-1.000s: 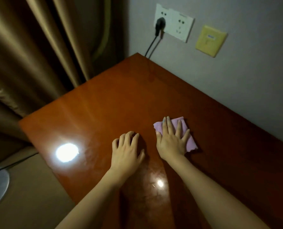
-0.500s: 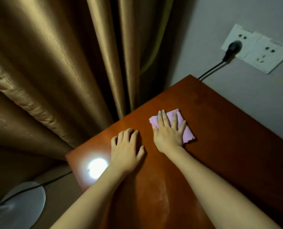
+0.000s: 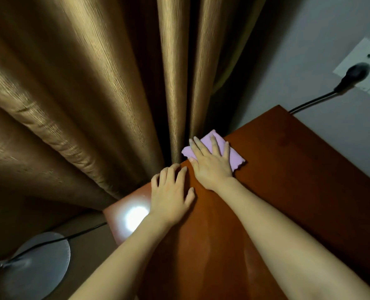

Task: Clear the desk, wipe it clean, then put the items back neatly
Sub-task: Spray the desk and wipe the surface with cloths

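Brown curtain (image 3: pixel 89 94), wall socket (image 3: pixel 365 63), plug (image 3: pixel 356 73)

Tan pleated curtains (image 3: pixel 93 94) hang left of a grey wall (image 3: pixel 298 61) with a white socket plate (image 3: pixel 361 61); dim light.

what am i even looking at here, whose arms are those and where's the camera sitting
There is no machine here. A person wears one camera on the head, looking forward and down, so the two bare arms you see are their own. They are wiping a reddish-brown wooden desk. The right hand presses flat, fingers straight, on a pink cloth lying at the desk's edge beside a brown curtain. The left hand rests flat on the bare wood and holds nothing. The bright spot near it is a light reflecting off the glossy top. On the grey wall a black plug sits in a white socket. Lower left, off the desk, there is a round grey object with a cable.
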Available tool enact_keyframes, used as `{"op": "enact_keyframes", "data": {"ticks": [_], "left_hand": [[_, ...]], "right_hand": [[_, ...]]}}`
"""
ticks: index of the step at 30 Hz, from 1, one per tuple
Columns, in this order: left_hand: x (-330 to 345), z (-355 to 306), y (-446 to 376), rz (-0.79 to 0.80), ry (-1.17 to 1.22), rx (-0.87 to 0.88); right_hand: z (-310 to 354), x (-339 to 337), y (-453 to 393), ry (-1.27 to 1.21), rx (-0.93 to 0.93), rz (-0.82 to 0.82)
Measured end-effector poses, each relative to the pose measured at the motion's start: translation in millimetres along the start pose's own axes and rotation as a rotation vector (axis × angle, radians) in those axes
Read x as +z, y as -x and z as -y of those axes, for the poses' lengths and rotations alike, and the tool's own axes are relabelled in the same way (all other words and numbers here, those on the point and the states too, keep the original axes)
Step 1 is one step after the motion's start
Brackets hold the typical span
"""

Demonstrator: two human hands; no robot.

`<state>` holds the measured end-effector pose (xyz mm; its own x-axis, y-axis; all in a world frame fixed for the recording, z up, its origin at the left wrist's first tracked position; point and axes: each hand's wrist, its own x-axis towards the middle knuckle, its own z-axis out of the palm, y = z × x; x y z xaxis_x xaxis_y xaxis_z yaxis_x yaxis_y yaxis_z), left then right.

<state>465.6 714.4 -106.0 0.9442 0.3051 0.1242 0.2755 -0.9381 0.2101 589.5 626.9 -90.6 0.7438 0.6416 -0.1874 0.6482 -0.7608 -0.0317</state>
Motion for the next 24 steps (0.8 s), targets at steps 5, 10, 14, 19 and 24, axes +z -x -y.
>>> {"op": "enact_keyframes", "data": {"ticks": [5, 10, 14, 19, 24], "left_hand": [[-4.0, -1.3, 17.7, 0.018, 0.000, -0.025], [-5.9, -9.9, 43.4, 0.027, 0.003, -0.051], [-6.0, -30.9, 66.4, 0.061, 0.014, -0.071], [-5.3, -67.3, 108.0, 0.100, 0.024, -0.059], [-3.0, -118.5, 158.7, 0.154, 0.013, -0.058]], "right_hand": [[4.1, 4.4, 17.9, 0.004, -0.031, -0.007], [4.2, 10.4, 54.4, -0.030, 0.015, 0.003], [-4.8, 17.3, 94.4, -0.044, 0.069, 0.015], [-26.9, 27.5, 156.2, -0.060, 0.143, 0.004], [-61.6, 43.7, 236.8, -0.050, 0.201, 0.001]]}}
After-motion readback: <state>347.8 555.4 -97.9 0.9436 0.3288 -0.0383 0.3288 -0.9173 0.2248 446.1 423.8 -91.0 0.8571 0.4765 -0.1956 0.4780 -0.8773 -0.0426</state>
